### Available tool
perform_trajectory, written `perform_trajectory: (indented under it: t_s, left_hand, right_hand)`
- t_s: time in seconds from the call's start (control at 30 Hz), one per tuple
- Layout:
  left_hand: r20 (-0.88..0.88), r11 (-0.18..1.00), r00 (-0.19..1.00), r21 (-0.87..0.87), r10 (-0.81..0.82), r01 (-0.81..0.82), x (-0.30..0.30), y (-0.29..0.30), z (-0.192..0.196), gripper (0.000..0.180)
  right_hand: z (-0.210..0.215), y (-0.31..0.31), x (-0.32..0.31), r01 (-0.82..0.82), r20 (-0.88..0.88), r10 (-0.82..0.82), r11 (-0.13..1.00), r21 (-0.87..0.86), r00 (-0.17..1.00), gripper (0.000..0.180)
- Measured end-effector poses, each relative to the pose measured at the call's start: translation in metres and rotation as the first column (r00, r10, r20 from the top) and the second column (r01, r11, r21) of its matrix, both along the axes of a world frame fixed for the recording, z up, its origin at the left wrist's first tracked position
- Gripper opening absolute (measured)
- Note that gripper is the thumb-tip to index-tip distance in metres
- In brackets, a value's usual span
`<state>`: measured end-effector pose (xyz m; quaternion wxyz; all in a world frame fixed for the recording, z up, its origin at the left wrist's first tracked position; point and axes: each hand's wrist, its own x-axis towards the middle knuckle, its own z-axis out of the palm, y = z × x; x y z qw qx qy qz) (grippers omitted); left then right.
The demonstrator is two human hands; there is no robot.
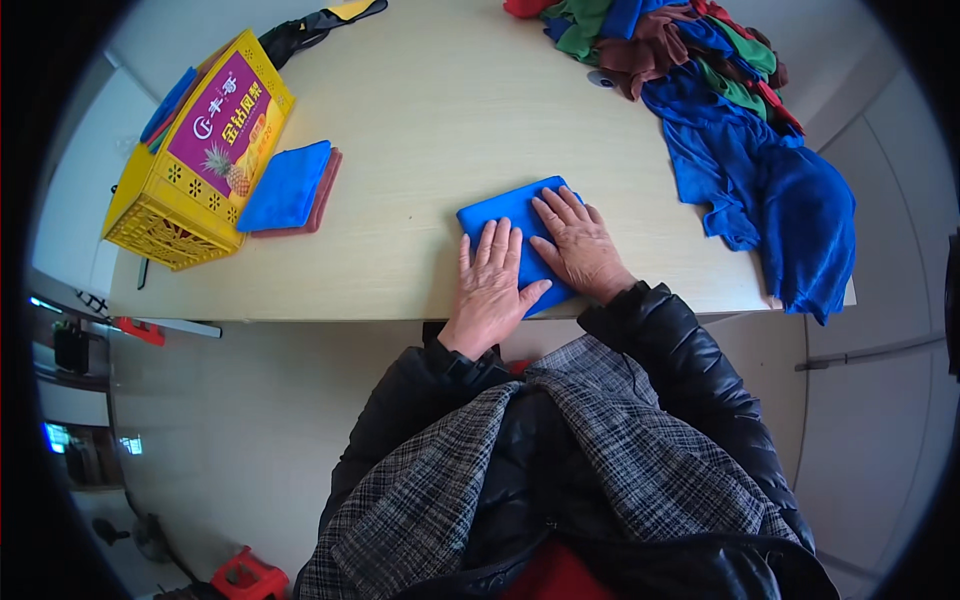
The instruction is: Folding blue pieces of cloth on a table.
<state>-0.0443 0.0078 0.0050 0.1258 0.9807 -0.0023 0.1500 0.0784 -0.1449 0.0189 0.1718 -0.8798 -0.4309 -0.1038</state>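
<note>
A folded blue cloth (522,207) lies flat at the table's near edge, in front of me. My left hand (490,290) rests palm down on its left side, fingers stretched out. Across its right part lies my right hand (583,247), also flat with the fingers extended. Neither hand grips the cloth; both press on its top. To the left, another folded blue cloth (286,186) sits on a folded brown cloth (326,190), beside a yellow plastic crate (160,215).
A heap of crumpled blue, green, red and brown cloths (690,60) covers the far right of the table (420,120), one blue cloth (805,220) hanging over the near edge. A dark item with yellow (310,32) lies far left. A red stool (250,578) stands on the floor.
</note>
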Motion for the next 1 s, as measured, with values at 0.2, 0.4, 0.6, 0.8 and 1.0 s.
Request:
perform_trajectory:
  t_s: [0.2, 0.4, 0.6, 0.8, 1.0]
  left_hand:
    - [-0.045, 0.999, 0.998, 0.009, -0.050, 0.050, -0.024, 0.013, 0.008, 0.078]
    - [-0.001, 0.994, 0.997, 0.078, -0.078, 0.078, -0.038, 0.017, 0.013, 0.077]
    - [0.044, 0.985, 0.987, 0.087, -0.156, 0.151, -0.048, 0.001, 0.021, 0.074]
    - [0.057, 0.964, 0.963, -0.019, -0.263, 0.265, -0.052, -0.007, 0.027, 0.064]
    - [0.133, 0.950, 0.952, -0.112, -0.278, 0.293, -0.006, 0.002, 0.033, 0.059]
  right_hand:
    - [0.026, -0.040, -0.046, -0.038, -0.030, 0.041, 0.994, 0.107, 0.999, 0.049]
    - [0.007, -0.063, -0.052, -0.112, -0.113, 0.141, 0.967, 0.227, 0.984, 0.041]
    - [0.004, -0.050, -0.009, -0.128, -0.067, 0.139, 0.980, 0.153, 0.988, 0.039]
    - [0.014, -0.033, -0.002, -0.097, -0.101, 0.104, 0.993, 0.068, 0.989, 0.041]
    - [0.007, -0.019, -0.028, 0.015, 0.008, -0.016, 0.997, 0.074, 1.000, 0.056]
